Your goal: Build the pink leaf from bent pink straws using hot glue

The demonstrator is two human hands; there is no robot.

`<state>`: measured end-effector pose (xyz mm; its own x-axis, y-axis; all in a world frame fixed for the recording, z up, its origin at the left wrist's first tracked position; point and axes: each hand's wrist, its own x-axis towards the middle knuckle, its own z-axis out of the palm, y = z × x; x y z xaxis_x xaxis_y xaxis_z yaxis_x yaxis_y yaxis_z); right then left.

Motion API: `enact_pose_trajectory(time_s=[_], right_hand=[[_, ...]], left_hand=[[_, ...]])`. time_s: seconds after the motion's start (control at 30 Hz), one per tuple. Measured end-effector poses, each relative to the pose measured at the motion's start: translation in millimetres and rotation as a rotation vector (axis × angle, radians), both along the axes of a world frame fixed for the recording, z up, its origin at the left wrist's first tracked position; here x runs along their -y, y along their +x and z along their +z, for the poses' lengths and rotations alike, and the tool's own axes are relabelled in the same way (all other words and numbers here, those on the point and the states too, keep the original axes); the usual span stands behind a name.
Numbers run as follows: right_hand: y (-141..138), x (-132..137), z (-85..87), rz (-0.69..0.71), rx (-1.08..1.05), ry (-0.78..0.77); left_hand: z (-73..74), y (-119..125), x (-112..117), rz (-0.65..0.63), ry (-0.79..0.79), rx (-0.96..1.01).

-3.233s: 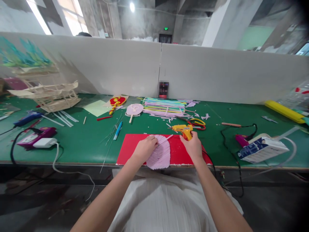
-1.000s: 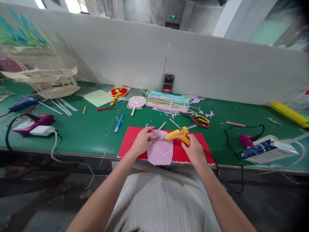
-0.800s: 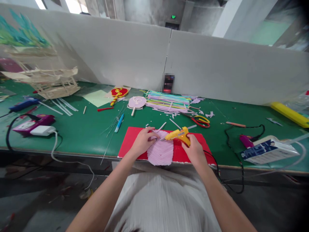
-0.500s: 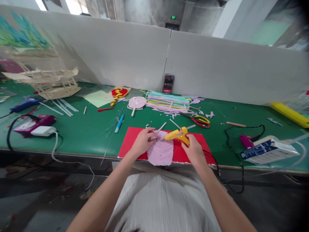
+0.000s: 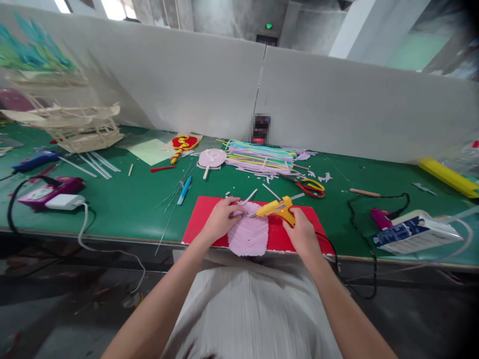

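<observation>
My right hand point(image 5: 301, 228) is wrapped round a yellow glue gun point(image 5: 275, 207), a clear glue stick jutting from its rear. The nozzle points left, at the upper part of an oval pink piece point(image 5: 249, 237) covered in slanting rows of strips. My left hand point(image 5: 223, 217) is at this piece's upper left edge, fingertips bent together close to the nozzle. Whatever they pinch is too small to make out. Just beyond these fingers a thin pink strip point(image 5: 250, 196) sticks out. Beneath the pink piece lies a red board point(image 5: 202, 214) at the table's front edge.
Behind the board are scissors point(image 5: 312, 187), a bundle of coloured strips point(image 5: 262, 159), a pink round fan-shaped piece point(image 5: 212, 158) and a blue pen-like tool point(image 5: 184, 190). Cords, a purple power socket point(image 5: 56, 192) and a wooden model point(image 5: 82, 127) stand left; a carton point(image 5: 417, 232) lies right.
Almost nothing differs. The glue gun and my right hand have shifted very slightly to the right; my left hand stays at the pink piece.
</observation>
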<state>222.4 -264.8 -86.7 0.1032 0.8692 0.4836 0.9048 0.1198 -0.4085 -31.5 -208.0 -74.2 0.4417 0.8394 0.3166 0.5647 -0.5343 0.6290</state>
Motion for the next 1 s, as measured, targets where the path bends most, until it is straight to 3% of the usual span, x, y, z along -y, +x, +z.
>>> enact_pose_trajectory(time_s=[1.0], right_hand=[[24.9, -0.9, 0.2, -0.053, 0.034, 0.028]], left_hand=[[5.7, 1.0, 2.2, 0.006, -0.016, -0.021]])
